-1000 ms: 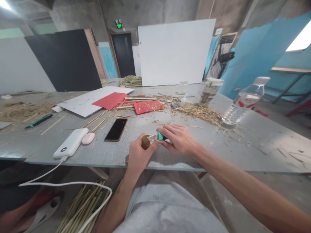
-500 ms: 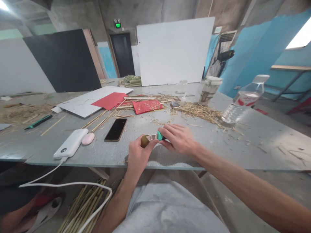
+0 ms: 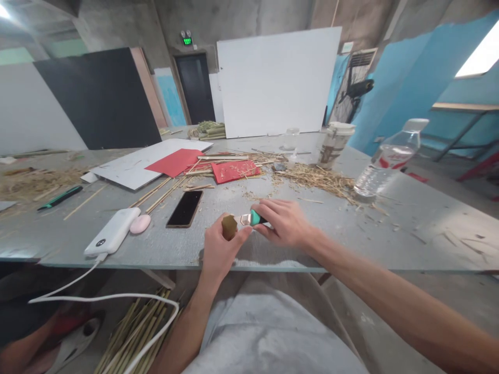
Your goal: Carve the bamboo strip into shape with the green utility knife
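Between the thumb and fingers of my left hand point(image 3: 220, 249) is a small olive-brown piece point(image 3: 229, 227) with an angular upper edge; its exact kind cannot be made out. My right hand point(image 3: 288, 222) is closed around a utility knife point(image 3: 255, 217) with a green and black handle. The knife's metal end points left, close to the brown piece; whether the blade touches it I cannot tell. My left thumb reaches toward the metal end. Both hands are just above the near edge of the grey table point(image 3: 187, 252).
Left of my hands lie a phone point(image 3: 184, 209), a pink rounded item point(image 3: 140, 224) and a white power bank point(image 3: 113, 231) with a cable hanging down. Beyond are red paper point(image 3: 236, 171), straw shavings point(image 3: 315, 177), a cup point(image 3: 336, 145) and a water bottle point(image 3: 385, 161). Another cutter point(image 3: 60, 198) lies far left.
The brown piece in my left hand has turned, showing a broader face. The knife's metal end now sits clear of my left thumb, with more of it showing. My right hand has barely moved.
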